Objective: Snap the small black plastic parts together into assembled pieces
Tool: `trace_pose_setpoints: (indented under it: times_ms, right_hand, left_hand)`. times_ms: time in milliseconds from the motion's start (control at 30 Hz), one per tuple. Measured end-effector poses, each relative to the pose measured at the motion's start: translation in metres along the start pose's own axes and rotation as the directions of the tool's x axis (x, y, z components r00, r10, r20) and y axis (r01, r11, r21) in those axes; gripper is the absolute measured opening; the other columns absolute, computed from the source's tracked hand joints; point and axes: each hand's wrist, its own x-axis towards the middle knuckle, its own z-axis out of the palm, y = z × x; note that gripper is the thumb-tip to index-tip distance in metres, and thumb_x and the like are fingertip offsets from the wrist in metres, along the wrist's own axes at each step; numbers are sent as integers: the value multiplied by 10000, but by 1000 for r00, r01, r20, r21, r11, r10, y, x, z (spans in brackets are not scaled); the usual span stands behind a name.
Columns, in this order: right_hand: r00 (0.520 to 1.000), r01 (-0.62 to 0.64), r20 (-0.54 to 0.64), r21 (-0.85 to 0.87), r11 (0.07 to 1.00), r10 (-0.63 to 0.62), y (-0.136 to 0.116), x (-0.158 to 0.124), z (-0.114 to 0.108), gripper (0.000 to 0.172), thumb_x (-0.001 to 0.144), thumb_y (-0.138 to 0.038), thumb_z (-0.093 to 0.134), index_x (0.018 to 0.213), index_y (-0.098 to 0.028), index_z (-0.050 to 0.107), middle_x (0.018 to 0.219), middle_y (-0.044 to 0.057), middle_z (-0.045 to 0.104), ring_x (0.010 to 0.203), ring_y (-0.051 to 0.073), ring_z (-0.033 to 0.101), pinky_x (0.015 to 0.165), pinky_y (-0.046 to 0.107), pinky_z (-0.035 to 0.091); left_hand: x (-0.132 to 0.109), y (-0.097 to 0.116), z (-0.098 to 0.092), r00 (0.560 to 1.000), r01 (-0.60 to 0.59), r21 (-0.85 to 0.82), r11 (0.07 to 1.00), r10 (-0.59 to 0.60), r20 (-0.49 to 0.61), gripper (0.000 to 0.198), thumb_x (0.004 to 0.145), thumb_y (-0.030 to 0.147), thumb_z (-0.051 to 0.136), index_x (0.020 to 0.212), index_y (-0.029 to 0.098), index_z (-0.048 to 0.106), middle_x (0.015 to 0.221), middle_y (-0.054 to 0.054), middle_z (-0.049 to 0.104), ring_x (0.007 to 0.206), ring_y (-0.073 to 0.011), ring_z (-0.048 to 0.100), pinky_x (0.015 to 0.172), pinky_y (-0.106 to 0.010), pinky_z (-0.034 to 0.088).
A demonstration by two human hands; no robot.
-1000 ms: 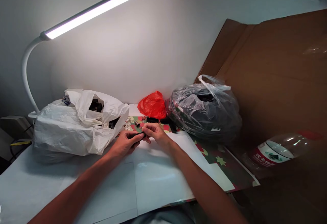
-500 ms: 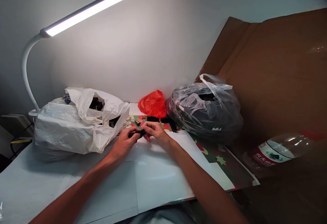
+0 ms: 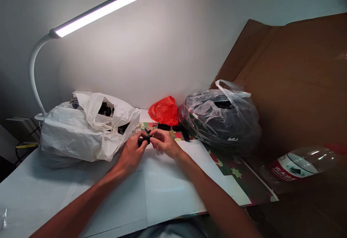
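Observation:
My left hand (image 3: pixel 132 150) and my right hand (image 3: pixel 163 144) meet over the white sheet (image 3: pixel 162 183) near the back of the table. Both are closed on a small black part (image 3: pixel 143 140) pinched between their fingertips. Just behind them lie a few more black parts (image 3: pixel 164 126) and a heap of small silvery metal pieces (image 3: pixel 137 128) on a patterned red and green paper (image 3: pixel 233 171).
A white plastic bag (image 3: pixel 81 129) with dark parts stands at the left, a red bag (image 3: pixel 164 110) at the back, a clear bag of black parts (image 3: pixel 221 117) at the right. Brown cardboard (image 3: pixel 295 82) leans at the right, with a plastic bottle (image 3: pixel 298 164) before it. A desk lamp (image 3: pixel 108 8) arches overhead.
The black part has turned from lying flat between my fingers to a more upright, bunched hold. Both hands stayed in place; the camera shifted slightly.

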Motion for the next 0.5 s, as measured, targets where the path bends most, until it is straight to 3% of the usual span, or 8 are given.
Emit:
trace_pose_setpoints:
  times_ms: [200,400,500]
  right_hand:
    - [998,-43,-58,-99,994,37,-4,-2,3,267,844,-400,703,999,-192,641,606,-51,599,468,108,489,451,216,379]
    - [987,-36,-160,-210,977,2,-9,-3,12,141,765,-226,611,904,-209,613,561,-74,543,479,109,470,475,215,376]
    - [993,-5,-121,-159,987,-15,-8,-3,12,160,811,-260,634,958,-199,641,566,-68,547,486,114,473,470,222,378]
  left_hand:
    - [0,-1,2,1000,-7,6,1000,7,10,151,891,283,567,906,201,693,792,-3,696,715,-182,584,675,-273,400]
    - [-4,-1,2,1000,-19,193,981,15,21,143,886,253,570,965,219,684,712,10,669,604,-171,538,614,-271,362]
    - [-2,2,1,1000,-17,109,994,14,23,176,879,279,563,962,210,702,779,-10,706,668,-176,585,652,-271,396]
